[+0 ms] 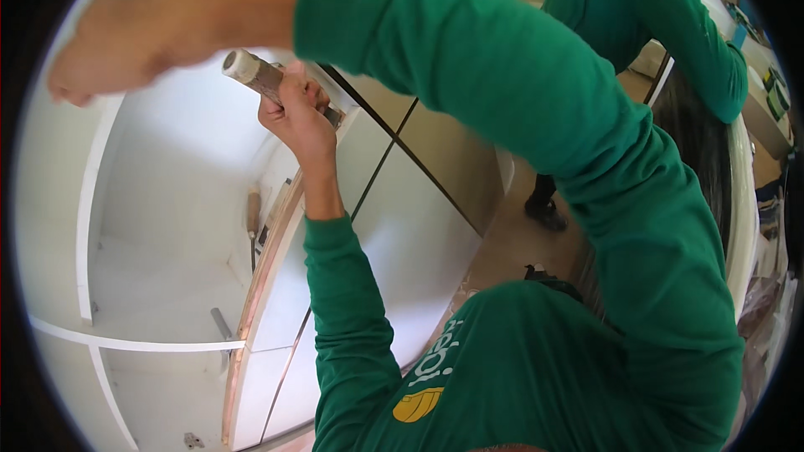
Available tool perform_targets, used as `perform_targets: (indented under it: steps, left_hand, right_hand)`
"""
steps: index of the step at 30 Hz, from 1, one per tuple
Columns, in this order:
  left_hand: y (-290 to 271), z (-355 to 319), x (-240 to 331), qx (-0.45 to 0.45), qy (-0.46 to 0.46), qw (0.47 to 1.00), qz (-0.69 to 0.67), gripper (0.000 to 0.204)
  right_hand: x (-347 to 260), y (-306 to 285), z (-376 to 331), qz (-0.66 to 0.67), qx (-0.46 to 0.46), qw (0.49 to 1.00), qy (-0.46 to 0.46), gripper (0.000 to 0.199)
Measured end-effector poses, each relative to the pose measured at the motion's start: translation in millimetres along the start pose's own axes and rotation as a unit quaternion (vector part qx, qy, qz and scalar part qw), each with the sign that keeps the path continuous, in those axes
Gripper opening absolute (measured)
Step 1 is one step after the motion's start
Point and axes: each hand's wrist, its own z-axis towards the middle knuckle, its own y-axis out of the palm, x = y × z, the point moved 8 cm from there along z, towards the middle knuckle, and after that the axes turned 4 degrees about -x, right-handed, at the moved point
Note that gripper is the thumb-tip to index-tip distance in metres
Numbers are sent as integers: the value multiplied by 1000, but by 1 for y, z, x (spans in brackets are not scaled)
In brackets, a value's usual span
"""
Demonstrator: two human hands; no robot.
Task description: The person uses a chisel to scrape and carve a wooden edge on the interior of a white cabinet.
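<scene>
Left hand (pixel 295 117) is raised in front of an open white cabinet (pixel 167 167), with its green sleeve coming up from the lower edge. The fingers are wrapped fully around a wooden-handled tool (pixel 251 74), a tight closed grip at mid-handle. The tool's pale, worn butt end sticks out up and to the left of the fist. Its working end points down and to the right and meets the front edge of the cabinet's side panel (pixel 266 272); the tip itself is hidden behind the hand.

Right hand (pixel 92 54) is at upper left, its arm crossing the whole view from the right shoulder. It is curled into a fist, motion-blurred, and I see nothing in it. It hangs just left of and above the butt of the tool, near but apart from it.

Side panel shows a copper-coloured edge strip running down toward the lower edge. Inside the cabinet, a second wooden-handled tool (pixel 253 216) leans close against that panel, above a white shelf (pixel 134 341). A short grey metal piece (pixel 222 324) sits at the shelf's right end.

Another person in a green top (pixel 645 8) stands at upper right, dark shoe (pixel 548 213) on the floor.
</scene>
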Motion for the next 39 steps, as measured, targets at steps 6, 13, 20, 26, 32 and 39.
perform_targets:
  steps: [6, 13, 20, 26, 32, 39]
  left_hand:
    - [-6, 4, -4, -14, 12, 1000, 7, 34]
    - [3, 3, -8, -37, -23, 999, 19, 34]
    - [14, 6, -6, -34, -40, 997, 58, 35]
    - [18, 1, -8, -45, -68, 991, 104, 37]
    - [38, 7, -11, -175, -102, 970, 131, 37]
    - [26, 16, -9, -206, -139, 965, -80, 40]
  right_hand:
    - [24, 17, -34, 20, -36, 997, 72, 44]
    - [32, -2, -44, -34, -26, 997, 62, 31]
    - [36, -12, -55, -39, 12, 998, 44, 49]
    - [37, -30, -75, 32, 14, 991, 131, 49]
    - [29, -86, -118, 129, 143, 981, 31, 43]
    - [46, -108, -229, 164, 221, 946, 169, 41]
